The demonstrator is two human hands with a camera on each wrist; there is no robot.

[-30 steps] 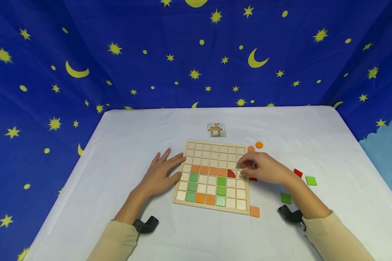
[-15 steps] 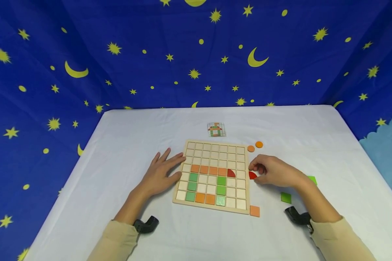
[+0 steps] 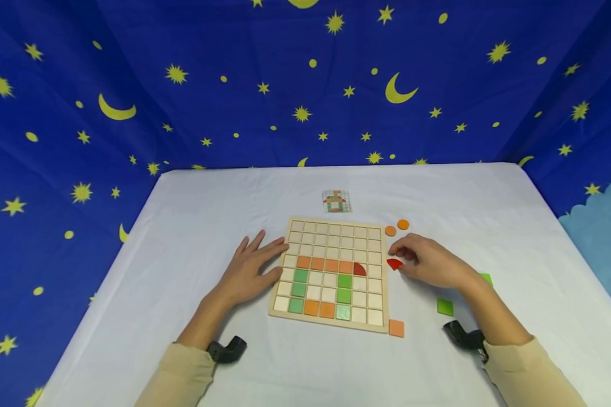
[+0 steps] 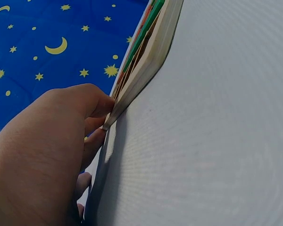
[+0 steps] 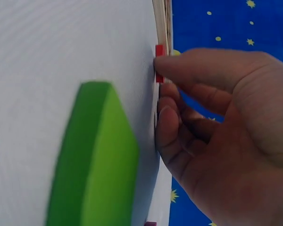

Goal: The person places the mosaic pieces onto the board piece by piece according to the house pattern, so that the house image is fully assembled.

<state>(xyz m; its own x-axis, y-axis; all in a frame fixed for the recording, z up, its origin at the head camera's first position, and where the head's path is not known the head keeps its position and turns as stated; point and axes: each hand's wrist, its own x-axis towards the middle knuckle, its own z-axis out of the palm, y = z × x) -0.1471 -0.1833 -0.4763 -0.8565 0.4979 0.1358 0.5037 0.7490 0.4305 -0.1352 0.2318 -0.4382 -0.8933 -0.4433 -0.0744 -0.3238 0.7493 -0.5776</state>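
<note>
A gridded wooden board holds orange and green tiles and one red quarter-round piece. My left hand rests with spread fingers at its left edge; in the left wrist view, the left hand touches the board's side. Just off the right edge, my right hand has thumb and fingers around another red quarter-round piece lying flat. In the right wrist view, the thumb of the right hand touches this red piece; the other fingers are curled.
A small pattern card lies behind the board. Two orange discs sit beyond its right edge, an orange tile by its near right corner. Green tiles lie near the right forearm.
My right hand has drawn back from over the board to its right side and taken hold of the loose red piece, which has turned and shifted slightly away from me. The left hand stays put.
</note>
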